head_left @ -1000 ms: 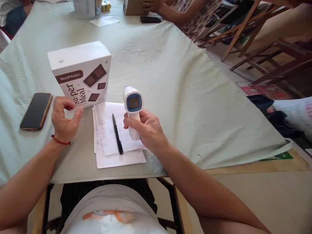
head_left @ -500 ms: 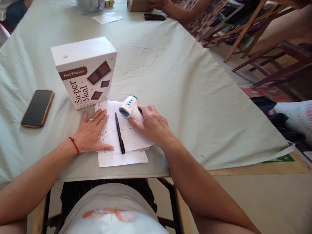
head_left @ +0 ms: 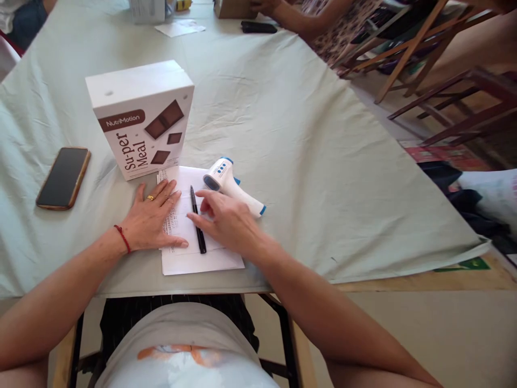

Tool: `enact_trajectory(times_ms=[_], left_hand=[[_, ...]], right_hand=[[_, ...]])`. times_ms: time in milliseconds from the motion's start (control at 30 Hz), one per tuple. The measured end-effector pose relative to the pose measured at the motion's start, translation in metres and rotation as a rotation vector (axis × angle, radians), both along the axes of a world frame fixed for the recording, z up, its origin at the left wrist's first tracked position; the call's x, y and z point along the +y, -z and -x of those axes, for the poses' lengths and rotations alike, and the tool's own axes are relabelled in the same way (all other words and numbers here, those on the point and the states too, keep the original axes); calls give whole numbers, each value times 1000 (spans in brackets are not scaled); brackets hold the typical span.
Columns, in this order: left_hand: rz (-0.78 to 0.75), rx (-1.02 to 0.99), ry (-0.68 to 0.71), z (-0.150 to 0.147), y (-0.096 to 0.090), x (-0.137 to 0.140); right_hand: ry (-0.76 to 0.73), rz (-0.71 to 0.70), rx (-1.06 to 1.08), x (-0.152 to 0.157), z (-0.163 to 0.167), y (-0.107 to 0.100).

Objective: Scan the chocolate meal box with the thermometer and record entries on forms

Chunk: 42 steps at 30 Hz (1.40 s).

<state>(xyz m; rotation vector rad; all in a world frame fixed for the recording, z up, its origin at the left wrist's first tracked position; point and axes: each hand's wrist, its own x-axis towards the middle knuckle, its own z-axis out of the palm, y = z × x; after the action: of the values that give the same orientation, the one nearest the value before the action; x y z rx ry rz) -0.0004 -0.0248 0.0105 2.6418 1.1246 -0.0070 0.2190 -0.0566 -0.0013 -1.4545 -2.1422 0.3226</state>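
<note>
My left hand [head_left: 151,218] lies flat with fingers spread on the left side of a stack of printed papers [head_left: 202,261]. A black pen [head_left: 201,237] rests on the papers, its tip pointing away from me. Over the pen is my right hand [head_left: 226,221], thumb and forefinger apart at its upper part; whether they touch it I cannot tell. Just beyond that hand lies a white and blue infrared thermometer [head_left: 236,193], on its side with its handle toward the right. Behind my left hand stands a white NutriMotion box [head_left: 141,124], upright.
A phone [head_left: 63,178] in a brown case lies at left. Toward the far side are a paper slip [head_left: 180,28], a black object [head_left: 258,27], a clear container [head_left: 147,11] and a cardboard box [head_left: 234,8] beside another person's hand [head_left: 264,5]. Wooden chairs [head_left: 456,108] stand at right.
My right hand has let go of the thermometer and moved left and toward me, over the pen. The thermometer now lies slightly farther right. My left hand has stayed in place.
</note>
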Motion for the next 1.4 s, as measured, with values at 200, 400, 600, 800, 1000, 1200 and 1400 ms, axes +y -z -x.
enact_trajectory(times_ms=[200,400,600,800,1000,1200,1400], left_hand=[[-9,-33,-7,4,3,2],[9,14,-18,6,1,4],[14,-31,-8,8,4,5],[9,-32,-16,6,4,4],[17,-45,-15,6,7,4],[2,-65,-10,7,8,3],[16,-28,-12,5,5,3]], right_hand=[[2,83,-81,-3,7,3],[-57,135,196,-4,5,-1],[-73,77,535,-5,7,-2],[-42,106,704,-7,8,5],[-52,173,866,-18,12,6],[-61,363,872,-20,18,0],[46,339,661,-23,29,4]])
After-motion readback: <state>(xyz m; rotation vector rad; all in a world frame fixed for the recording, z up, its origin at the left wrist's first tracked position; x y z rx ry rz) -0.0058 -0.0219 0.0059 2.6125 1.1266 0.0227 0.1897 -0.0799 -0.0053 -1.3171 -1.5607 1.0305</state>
